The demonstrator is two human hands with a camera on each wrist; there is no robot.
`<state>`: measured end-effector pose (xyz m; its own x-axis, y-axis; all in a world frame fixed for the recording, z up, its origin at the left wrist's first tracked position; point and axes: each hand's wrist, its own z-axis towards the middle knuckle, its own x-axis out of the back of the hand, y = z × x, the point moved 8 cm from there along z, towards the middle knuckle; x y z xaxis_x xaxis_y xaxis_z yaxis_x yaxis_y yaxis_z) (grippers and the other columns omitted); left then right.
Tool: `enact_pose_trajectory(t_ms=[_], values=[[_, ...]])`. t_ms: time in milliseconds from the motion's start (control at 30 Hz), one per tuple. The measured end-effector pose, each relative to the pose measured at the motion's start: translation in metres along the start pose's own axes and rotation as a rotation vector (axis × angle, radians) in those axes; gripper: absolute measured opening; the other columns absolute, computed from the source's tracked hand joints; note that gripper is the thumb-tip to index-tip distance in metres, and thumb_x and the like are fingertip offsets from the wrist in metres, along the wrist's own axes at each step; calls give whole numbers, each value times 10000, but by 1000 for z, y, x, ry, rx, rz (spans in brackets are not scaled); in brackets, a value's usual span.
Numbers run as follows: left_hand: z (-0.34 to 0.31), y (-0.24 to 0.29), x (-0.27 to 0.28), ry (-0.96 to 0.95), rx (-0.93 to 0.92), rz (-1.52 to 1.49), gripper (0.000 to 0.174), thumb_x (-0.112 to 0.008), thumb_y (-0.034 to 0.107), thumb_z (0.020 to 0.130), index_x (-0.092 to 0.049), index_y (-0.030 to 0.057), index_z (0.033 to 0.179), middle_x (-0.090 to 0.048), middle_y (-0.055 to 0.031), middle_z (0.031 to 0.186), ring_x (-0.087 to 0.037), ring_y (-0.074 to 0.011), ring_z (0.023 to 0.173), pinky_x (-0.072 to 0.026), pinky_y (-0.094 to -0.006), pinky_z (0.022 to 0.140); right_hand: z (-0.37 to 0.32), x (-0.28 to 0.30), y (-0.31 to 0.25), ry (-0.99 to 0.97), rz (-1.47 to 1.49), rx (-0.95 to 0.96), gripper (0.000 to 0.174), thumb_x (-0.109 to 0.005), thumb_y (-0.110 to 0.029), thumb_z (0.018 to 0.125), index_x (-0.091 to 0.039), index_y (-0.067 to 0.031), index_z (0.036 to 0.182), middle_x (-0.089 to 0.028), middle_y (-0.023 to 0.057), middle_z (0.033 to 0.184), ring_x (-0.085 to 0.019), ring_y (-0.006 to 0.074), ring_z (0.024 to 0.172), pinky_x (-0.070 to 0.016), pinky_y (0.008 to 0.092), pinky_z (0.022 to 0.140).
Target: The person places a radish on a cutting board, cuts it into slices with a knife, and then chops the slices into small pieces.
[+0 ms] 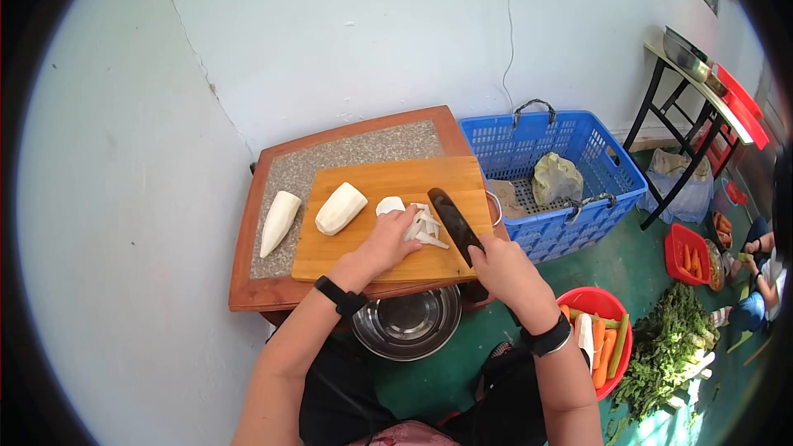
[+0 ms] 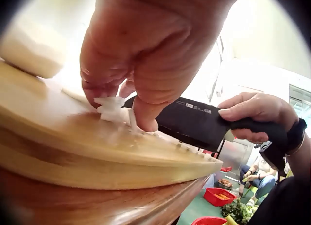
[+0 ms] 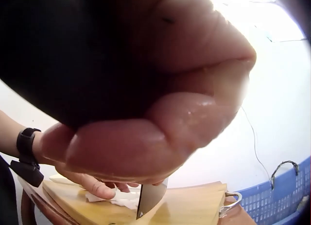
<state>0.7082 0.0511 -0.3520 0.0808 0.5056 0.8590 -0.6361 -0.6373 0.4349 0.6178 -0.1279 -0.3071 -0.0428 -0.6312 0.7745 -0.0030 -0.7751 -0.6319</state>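
My left hand [image 1: 387, 241] rests over cut white radish pieces [image 1: 428, 231] on the wooden cutting board [image 1: 413, 173]. In the left wrist view its fingers and thumb bend down around small white slices [image 2: 111, 108] at the board's surface. My right hand [image 1: 512, 279] grips the handle of a black kitchen knife [image 1: 451, 216]. The dark, broad blade [image 2: 189, 124] stands just right of the slices. A round-ended radish piece [image 1: 390, 205] touches my left fingers. Further left on the board lies a thick peeled radish chunk [image 1: 340, 208].
A tapered peeled radish [image 1: 280, 223] lies on the stone-topped table [image 1: 347, 142] left of the board. Below is a steel basin [image 1: 406, 322]. To the right stand a blue crate [image 1: 553, 231], a red bowl [image 1: 611, 306] of carrots, leafy greens [image 1: 661, 339] and a seated person [image 1: 764, 281].
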Motion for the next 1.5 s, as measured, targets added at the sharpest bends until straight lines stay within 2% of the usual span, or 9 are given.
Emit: enact_pose_trajectory(t_ms=[100,200,400,600,933,1033,1133,1300,1500], values=[[5,7,-3,-142,156,65,753,-719,340,821,-386,-21,1392,-516,-226,1266,-460,-397,1168,-385,-432,1003,3,7,11,52,37,-19,279,-535,-225,921,-607,44,943,-633,315,781,-640,468,781,-518,534,731],[12,21,-1,-5,87,149,827,-672,481,823,-373,-32,1399,-487,-217,1311,-403,-397,1234,-354,-504,1012,2,13,10,10,94,-108,279,-528,-214,924,-605,54,925,-634,302,750,-649,441,700,-528,516,695],[25,13,-10,-54,279,310,871,-635,594,789,-398,15,1395,-481,-175,1333,-397,-363,1242,-340,-568,978,2,14,12,26,121,-67,293,-515,-203,932,-592,77,898,-624,283,677,-643,394,569,-538,481,619],[24,24,-5,-234,219,224,777,-674,489,790,-427,39,1373,-500,-138,1318,-410,-320,1239,-329,-527,979,3,15,13,31,117,-64,291,-515,-208,934,-595,69,897,-629,275,687,-638,389,558,-531,482,609],[-12,34,11,42,162,223,771,-718,449,787,-432,-6,1341,-513,-184,1166,-483,-354,1098,-423,-481,893,9,9,14,80,54,-43,285,-555,-239,915,-601,42,924,-633,303,790,-630,463,784,-505,530,726],[-22,38,17,58,173,203,753,-734,389,785,-429,-38,1325,-506,-212,1128,-503,-362,1047,-452,-444,877,14,7,10,118,-34,60,284,-546,-200,937,-569,83,918,-629,252,655,-639,333,501,-511,414,483],[-21,20,8,130,146,72,684,-764,274,770,-466,-46,1296,-496,-230,1129,-504,-372,1038,-442,-420,891,14,4,8,54,25,-52,275,-564,-239,908,-591,34,931,-631,309,831,-610,483,836,-495,539,743],[-13,-7,2,223,64,-68,622,-790,68,697,-504,-81,1230,-496,-236,1093,-515,-393,988,-449,-417,882,10,5,2,16,14,-42,270,-563,-231,908,-591,36,928,-629,308,833,-606,482,838,-489,541,741],[-8,-1,-1,206,85,-44,533,-757,148,771,-546,-49,1218,-530,-211,1091,-508,-367,1042,-438,-402,906,8,7,3,41,42,-15,266,-559,-227,910,-593,37,912,-624,310,834,-598,486,839,-485,542,739]])
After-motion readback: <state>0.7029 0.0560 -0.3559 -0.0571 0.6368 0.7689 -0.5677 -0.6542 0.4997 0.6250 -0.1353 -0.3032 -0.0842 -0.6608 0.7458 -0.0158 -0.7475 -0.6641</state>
